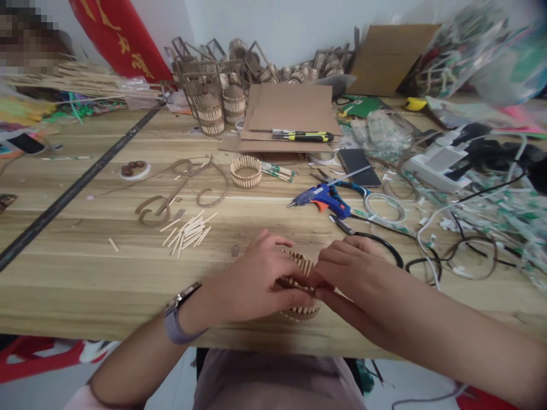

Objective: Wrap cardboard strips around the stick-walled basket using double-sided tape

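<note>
A small round ring of short wooden sticks (304, 311) stands near the table's front edge, partly hidden by both hands. My left hand (265, 279) grips its left side, with the thumb along the near wall and the fingers over the top. At the ring's right side, my right hand (352, 270) pinches the wall with thumb and fingertips. What lies between those fingertips is hidden. Ahead and to the left is a pile of loose short sticks (188, 234). A similar finished-looking stick ring (247, 172) sits farther back. Beyond my right hand lies a blue glue gun (322, 199).
Scissors (363, 234), a roll of clear tape (384, 207) and cables crowd the right. Cardboard sheets (293, 108) with cutter knives (303, 136) lie at the back, beside small stick buckets (209, 114). A white power strip (440, 162) sits far right. Brown strips (154, 210) curl at left.
</note>
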`<state>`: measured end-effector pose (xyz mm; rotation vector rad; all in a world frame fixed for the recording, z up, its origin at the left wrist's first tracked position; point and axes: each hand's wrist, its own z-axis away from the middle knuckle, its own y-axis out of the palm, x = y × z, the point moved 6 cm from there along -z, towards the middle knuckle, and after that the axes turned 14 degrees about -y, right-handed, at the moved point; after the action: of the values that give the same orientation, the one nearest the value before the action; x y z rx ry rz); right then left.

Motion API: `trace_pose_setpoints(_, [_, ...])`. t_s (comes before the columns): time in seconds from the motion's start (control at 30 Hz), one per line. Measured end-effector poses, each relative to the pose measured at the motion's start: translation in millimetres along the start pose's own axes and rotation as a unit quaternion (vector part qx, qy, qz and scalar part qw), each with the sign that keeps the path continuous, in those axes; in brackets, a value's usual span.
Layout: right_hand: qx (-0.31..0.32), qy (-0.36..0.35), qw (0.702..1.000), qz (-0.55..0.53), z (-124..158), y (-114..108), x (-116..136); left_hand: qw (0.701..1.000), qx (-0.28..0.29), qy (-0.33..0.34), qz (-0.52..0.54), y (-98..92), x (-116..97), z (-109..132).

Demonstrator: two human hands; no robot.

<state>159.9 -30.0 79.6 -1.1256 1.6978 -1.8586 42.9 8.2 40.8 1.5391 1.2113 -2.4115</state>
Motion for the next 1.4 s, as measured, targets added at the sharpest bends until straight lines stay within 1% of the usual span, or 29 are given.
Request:
trace_pose_setpoints(0.13, [-0.013, -0.012, 1.0, 0.015, -3.4, -0.5, 4.3, 1.0, -0.002, -0.004, 0.008, 0.8, -2.1, -1.9])
trace_pose_setpoints(0.3, [-0.024, -0.021, 0.999, 0.029, -2.1, 2.5, 2.8, 1.0, 0.013, 0.002, 0.007, -3.6, 1.3, -1.5])
trace_pose_setpoints(0.47, [-0.071, -0.02, 0.997, 0.019, 1.9, 5.1, 2.4, 0.999, 0.023, 0.029, 0.017, -6.9, 2.4, 0.8])
trace_pose_setpoints(0.53, [-0.058, -0.023, 0.998, 0.012, 1.6, 6.3, 3.6, 0.999, 0.023, 0.03, 0.021, -7.1, 1.5, 0.9])
trace_pose_setpoints(0.63, [-0.035, -0.026, 0.999, 0.004, -1.3, 6.0, 5.2, 0.999, 0.033, 0.017, -0.012, -3.9, -1.2, 0.7])
trace_pose_setpoints(0.73, [-0.033, -0.023, 0.999, -0.012, -4.7, 4.4, 4.5, 0.999, 0.03, 0.005, -0.044, -0.7, -3.2, 1.3])
trace_pose_setpoints(0.83, [-0.043, -0.005, 0.999, -0.031, -3.5, 3.1, -0.9, 0.999, 0.014, 0.029, -0.037, -0.9, -4.7, 2.9])
trace_pose_setpoints(0.93, [-0.042, 0.01, 0.998, -0.051, 3.0, 3.6, -7.8, 0.998, 0.015, 0.055, -0.027, -2.6, -3.8, 3.9])
trace_pose_setpoints(1.07, [-0.063, -0.018, 0.996, -0.064, 11.2, 3.1, -9.6, 0.995, 0.021, 0.089, -0.032, -6.7, -4.1, 4.5])
trace_pose_setpoints(1.17, [-0.078, -0.044, 0.994, -0.065, 11.9, 5.2, -6.5, 0.993, 0.024, 0.111, -0.039, -7.8, -7.1, 5.9])
trace_pose_setpoints(1.27, [-0.101, -0.057, 0.993, -0.028, 9.0, 6.8, -2.7, 0.993, 0.02, 0.102, -0.056, -4.8, -11.0, 7.0])
trace_pose_setpoints(1.4, [-0.119, -0.063, 0.991, -0.004, 6.1, 7.3, 0.4, 0.995, 0.018, 0.068, -0.067, 4.1, -13.1, 6.8])
